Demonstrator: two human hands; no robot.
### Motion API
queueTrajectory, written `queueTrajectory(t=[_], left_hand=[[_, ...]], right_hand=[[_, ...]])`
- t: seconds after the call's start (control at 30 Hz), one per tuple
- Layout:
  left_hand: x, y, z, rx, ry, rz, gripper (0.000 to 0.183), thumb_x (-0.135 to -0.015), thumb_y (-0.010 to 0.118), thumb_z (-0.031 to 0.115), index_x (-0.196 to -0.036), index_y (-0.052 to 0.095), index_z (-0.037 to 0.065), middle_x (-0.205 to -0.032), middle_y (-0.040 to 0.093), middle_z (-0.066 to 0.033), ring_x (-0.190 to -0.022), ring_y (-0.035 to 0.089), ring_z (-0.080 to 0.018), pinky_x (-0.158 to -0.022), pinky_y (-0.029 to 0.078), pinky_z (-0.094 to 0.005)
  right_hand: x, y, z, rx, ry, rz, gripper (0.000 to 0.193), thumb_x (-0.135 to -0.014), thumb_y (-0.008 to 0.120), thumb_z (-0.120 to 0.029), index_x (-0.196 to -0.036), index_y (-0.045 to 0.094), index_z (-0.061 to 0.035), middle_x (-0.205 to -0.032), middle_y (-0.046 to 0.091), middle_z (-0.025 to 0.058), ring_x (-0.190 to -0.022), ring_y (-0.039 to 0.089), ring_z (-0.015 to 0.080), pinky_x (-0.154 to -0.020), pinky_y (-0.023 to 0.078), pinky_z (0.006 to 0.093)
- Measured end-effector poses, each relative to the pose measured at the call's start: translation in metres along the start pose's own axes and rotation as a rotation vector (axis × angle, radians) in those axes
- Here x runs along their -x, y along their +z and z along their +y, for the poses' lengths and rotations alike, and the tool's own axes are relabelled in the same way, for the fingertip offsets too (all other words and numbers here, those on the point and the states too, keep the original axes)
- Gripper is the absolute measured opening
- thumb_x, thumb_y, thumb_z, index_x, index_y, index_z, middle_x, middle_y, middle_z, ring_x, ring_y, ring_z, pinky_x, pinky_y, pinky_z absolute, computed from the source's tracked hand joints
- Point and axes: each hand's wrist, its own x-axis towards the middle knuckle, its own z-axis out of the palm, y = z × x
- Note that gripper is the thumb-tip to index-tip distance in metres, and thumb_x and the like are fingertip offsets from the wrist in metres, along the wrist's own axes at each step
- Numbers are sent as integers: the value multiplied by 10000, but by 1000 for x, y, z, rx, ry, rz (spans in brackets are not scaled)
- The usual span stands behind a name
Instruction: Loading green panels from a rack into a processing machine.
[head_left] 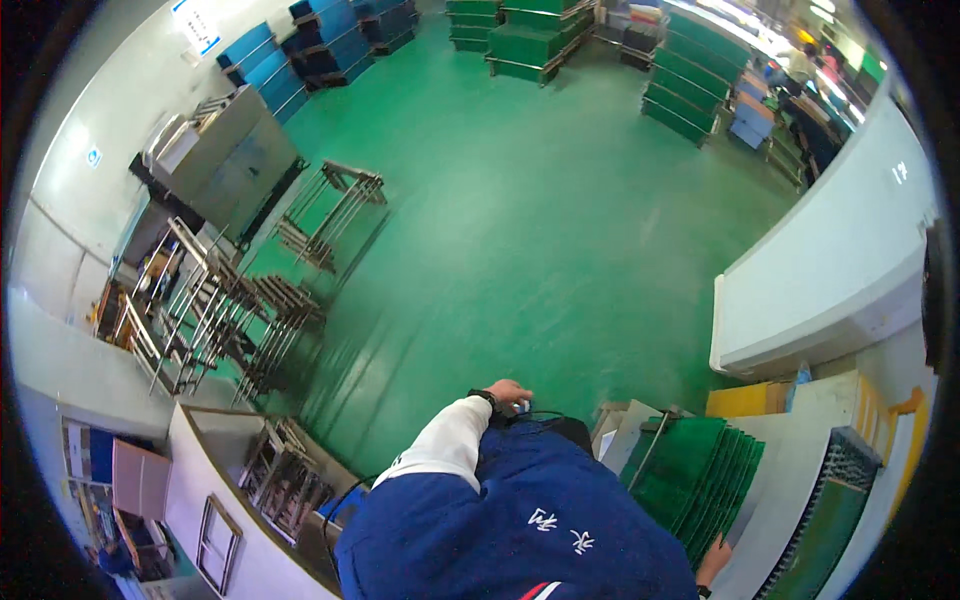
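Observation:
My left hand (508,393), below a white sleeve and a dark wristband, is closed in front of my body. A small white-and-blue thing (522,406) shows at its fingers, too small to name, with a dark cord close by. Down at the lower right, my right hand (714,560) has its fingers at the near edge of a row of thin green panels (700,470). The panels stand side by side, tilted, on a pale surface. My navy garment (480,530) hides part of the lower middle.
Metal frame racks (215,310) stand at the left, near a grey cabinet (230,160). Blue crates (265,70) and green crates (690,75) are stacked at the back. A large white housing (830,270) juts in from the right. A green board in a dark toothed rack (825,530) lies lower right.

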Motion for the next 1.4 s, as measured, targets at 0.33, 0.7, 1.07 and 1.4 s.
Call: queueTrajectory(t=[0.33,0.7,1.07,1.4], left_hand=[[7,2,-32,8,-17,98,489,-838,693,432,-1101,648,22,-972,681,-95,-736,655,-191,-622,558,-339],[29,-8,-45,52,-74,146,496,-836,693,436,-1097,649,17,-988,680,-86,-768,659,-174,-642,549,-323],[20,-22,7,-334,8,-196,586,-844,656,478,-1195,595,13,-1129,641,-99,-1052,594,-227,-833,461,-366],[-30,-16,18,-500,-59,-450,418,-903,619,372,-1180,570,63,-1035,644,-71,-905,611,-229,-703,491,-407]], right_hand=[[-5,16,34,-64,35,-9,531,-936,508,-462,-1106,667,15,-1035,648,252,-901,587,409,-879,484,458],[-5,19,30,-66,-67,68,463,-965,504,-381,-984,631,64,-848,607,263,-785,552,398,-748,449,454],[40,-24,-62,-389,151,-212,376,-912,601,-350,-1008,665,8,-890,675,212,-792,625,248,-691,445,412],[51,-38,-67,-326,126,78,404,-812,646,-428,-893,694,-35,-829,662,205,-808,625,416,-707,485,499]])
